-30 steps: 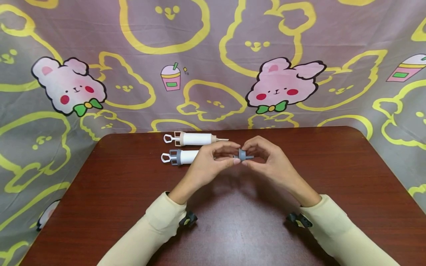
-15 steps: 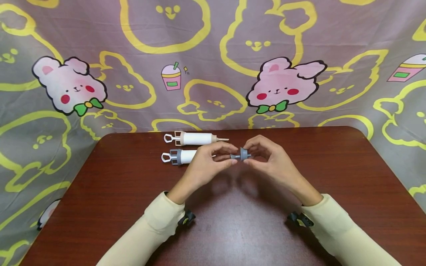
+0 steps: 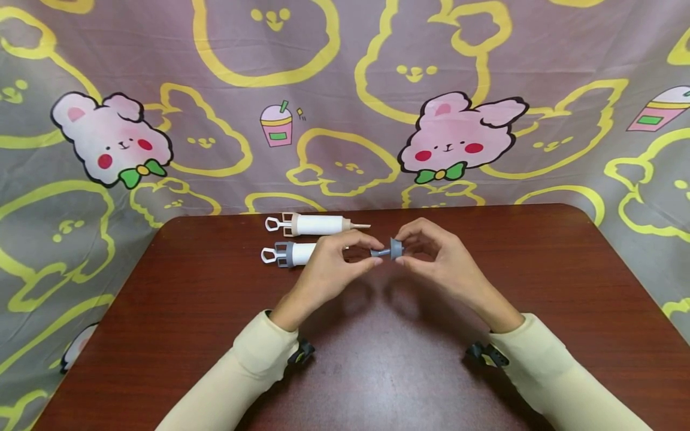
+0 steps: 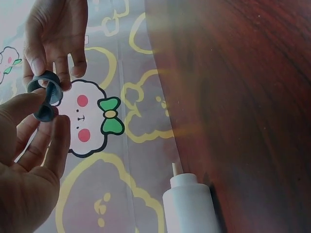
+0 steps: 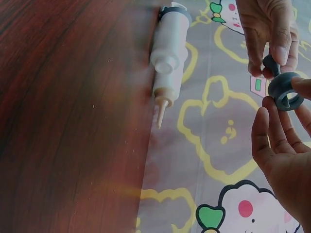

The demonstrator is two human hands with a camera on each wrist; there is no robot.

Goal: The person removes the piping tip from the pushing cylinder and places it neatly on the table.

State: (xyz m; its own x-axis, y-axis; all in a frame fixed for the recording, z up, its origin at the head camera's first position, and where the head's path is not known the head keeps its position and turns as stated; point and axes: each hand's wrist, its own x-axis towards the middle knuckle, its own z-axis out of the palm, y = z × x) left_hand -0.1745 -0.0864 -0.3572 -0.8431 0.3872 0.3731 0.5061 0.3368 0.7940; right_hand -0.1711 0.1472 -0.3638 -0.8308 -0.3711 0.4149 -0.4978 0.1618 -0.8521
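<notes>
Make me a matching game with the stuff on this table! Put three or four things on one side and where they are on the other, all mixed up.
Things:
1. grey nozzle
2. beige-capped syringe
3. grey-capped syringe
4. table

Places:
A. lying farthest back, by the cloth
B. held between both hands
C. partly behind the left hand
D. underneath everything

Pairs: 1-B, 2-A, 3-C, 4-D

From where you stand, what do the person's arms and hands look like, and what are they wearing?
Both arms wear long, cream-coloured sleeves that end at the wrists. The left hand and the right hand are bare: no gloves, and no rings or watch that I can see. Under each wrist sits a small black device, a left clip and a right clip, with a yellowish spot on each.
</notes>
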